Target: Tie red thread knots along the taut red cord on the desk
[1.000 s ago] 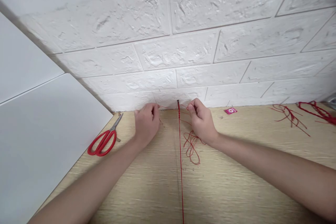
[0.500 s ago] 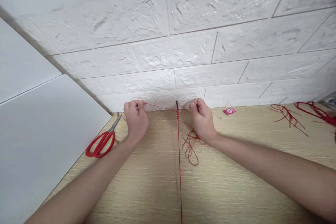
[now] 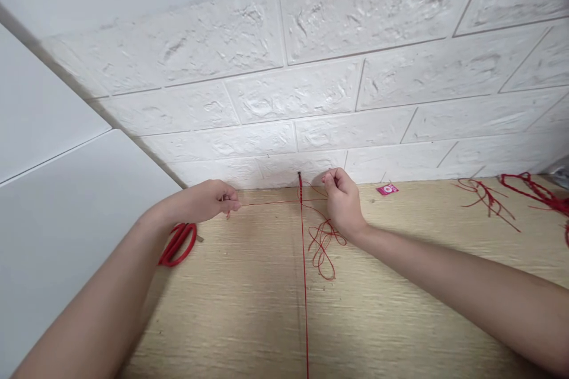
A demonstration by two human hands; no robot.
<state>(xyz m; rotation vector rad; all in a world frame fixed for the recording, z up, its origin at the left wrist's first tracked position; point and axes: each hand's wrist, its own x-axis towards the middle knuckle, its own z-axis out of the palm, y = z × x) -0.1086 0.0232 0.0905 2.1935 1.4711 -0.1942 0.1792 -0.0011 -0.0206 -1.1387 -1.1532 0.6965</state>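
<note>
A taut red cord (image 3: 304, 284) runs straight down the wooden table (image 3: 400, 308) from a pin at the wall, with a short knotted section (image 3: 300, 186) at its top. My left hand (image 3: 208, 201) pinches a thin red thread (image 3: 271, 203) and holds it stretched out to the left of the cord. My right hand (image 3: 343, 201) is closed in a pinch on the thread just right of the knotted section. A loose tangle of the same thread (image 3: 323, 246) lies under my right wrist.
Red-handled scissors (image 3: 178, 244) lie at the table's left edge, partly hidden by my left forearm. A small pink packet (image 3: 387, 189) sits by the white brick wall (image 3: 311, 83). More red cord pieces (image 3: 489, 198) lie at the far right. A white panel (image 3: 66, 201) borders the left.
My left hand has pulled its thread end outward to the left, away from the cord, and the thread is now drawn straight. My right hand has stayed beside the knots.
</note>
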